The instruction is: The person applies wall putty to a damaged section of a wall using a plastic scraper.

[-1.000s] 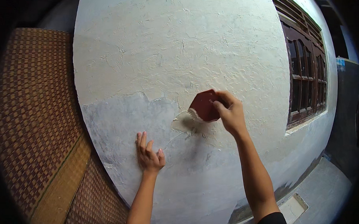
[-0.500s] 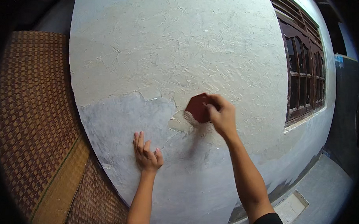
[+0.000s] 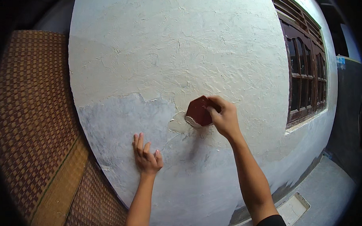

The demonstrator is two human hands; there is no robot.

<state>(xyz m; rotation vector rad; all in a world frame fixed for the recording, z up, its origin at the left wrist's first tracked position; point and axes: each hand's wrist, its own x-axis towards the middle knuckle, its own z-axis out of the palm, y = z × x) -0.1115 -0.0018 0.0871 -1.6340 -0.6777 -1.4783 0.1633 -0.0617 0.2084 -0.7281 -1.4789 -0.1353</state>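
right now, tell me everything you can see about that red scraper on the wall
The red scraper is a flat, dark red blade with angled corners, plastic by the look of it. The right hand grips its right side and presses it against the wall, where cream plaster meets bare grey. Pale plaster clings along its lower edge. Its handle, if any, is hidden by the fingers.

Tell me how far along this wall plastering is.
Done: the upper wall carries cream plaster. In hand: the right hand presses a red scraper at the coat's lower edge; the left hand rests flat below. Left: the bare grey patch and the wall beneath it.
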